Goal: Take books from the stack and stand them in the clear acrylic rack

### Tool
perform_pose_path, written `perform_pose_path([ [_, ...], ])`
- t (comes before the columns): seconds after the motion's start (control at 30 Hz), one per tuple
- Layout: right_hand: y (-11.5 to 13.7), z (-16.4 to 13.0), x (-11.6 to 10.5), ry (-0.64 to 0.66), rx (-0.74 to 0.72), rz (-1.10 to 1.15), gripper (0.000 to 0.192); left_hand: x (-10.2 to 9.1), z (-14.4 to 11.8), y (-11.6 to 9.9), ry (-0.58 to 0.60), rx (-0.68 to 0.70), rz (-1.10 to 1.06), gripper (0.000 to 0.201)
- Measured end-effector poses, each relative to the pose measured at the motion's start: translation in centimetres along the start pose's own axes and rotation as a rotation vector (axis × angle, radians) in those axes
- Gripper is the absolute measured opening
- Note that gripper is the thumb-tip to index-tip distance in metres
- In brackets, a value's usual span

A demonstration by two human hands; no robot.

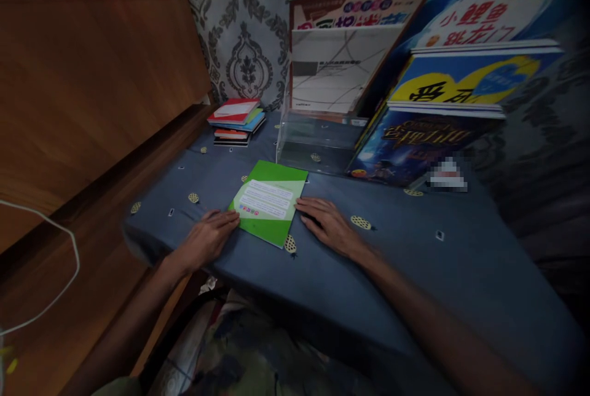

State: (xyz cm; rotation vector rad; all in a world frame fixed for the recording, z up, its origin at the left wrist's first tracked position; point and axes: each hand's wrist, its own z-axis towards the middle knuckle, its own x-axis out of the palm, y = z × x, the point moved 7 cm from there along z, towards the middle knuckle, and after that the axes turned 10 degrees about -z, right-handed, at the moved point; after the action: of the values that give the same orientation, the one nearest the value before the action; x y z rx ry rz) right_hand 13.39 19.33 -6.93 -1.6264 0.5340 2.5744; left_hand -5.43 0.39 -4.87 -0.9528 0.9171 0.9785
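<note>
1. Head view: green booklet [267,198] lying flat on the cloth-covered tabletop [415,273], turned at an angle, pale printed panel facing up.
2. Left hand [205,239] at the booklet's left corner, fingers close together and touching the edge; pinching or merely resting, impossible to tell.
3. Right hand [334,227] at the opposite edge, fingers narrowly spaced and slightly bent, tips touching the margin; firmness of hold likewise impossible to tell.
4. Beyond the booklet, clear plastic stand [299,157], holding a white booklet [341,76], tilted back, in front of a brown book [318,10].
5. To the right, dark blue book [396,144] in front, then yellow-and-blue book [520,70], both leaning back, with large blue book [488,5] behind; exact compartments impossible to tell.
6. Toward the tabletop's far left corner, stack of small books [237,110], red cover uppermost.
7. Further left, wooden panel [92,76] and white cable [74,248].
</note>
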Motion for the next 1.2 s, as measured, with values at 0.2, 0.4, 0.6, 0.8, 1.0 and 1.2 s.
perform_pose_path([
  [0.2,-0.1,0.0,0.2,-0.003,0.007,-0.004,0.035,1.2,2.4,-6.1,0.084,0.094,-0.086,0.037],
  [0.4,-0.2,-0.1,0.3,-0.012,0.010,0.014,0.036,3.0,5.9,-8.8,0.191,0.035,-0.189,0.033],
  [0.6,-0.5,-0.4,0.3,-0.047,0.006,0.032,0.037,4.4,10.4,-5.5,0.248,-0.268,-0.063,0.045],
  [0.8,-0.5,-0.4,0.1,-0.065,-0.001,0.037,0.037,4.7,13.3,-5.3,0.376,-0.408,0.048,0.057],
  [1.0,-0.8,-0.3,-0.9,-0.131,0.039,0.052,0.039,4.6,13.6,-6.8,0.441,-0.371,0.135,0.058],
  [1.2,-1.7,-0.4,-2.4,-0.252,0.128,0.015,0.038,4.6,10.8,-8.0,0.502,-0.220,0.242,0.054],
])
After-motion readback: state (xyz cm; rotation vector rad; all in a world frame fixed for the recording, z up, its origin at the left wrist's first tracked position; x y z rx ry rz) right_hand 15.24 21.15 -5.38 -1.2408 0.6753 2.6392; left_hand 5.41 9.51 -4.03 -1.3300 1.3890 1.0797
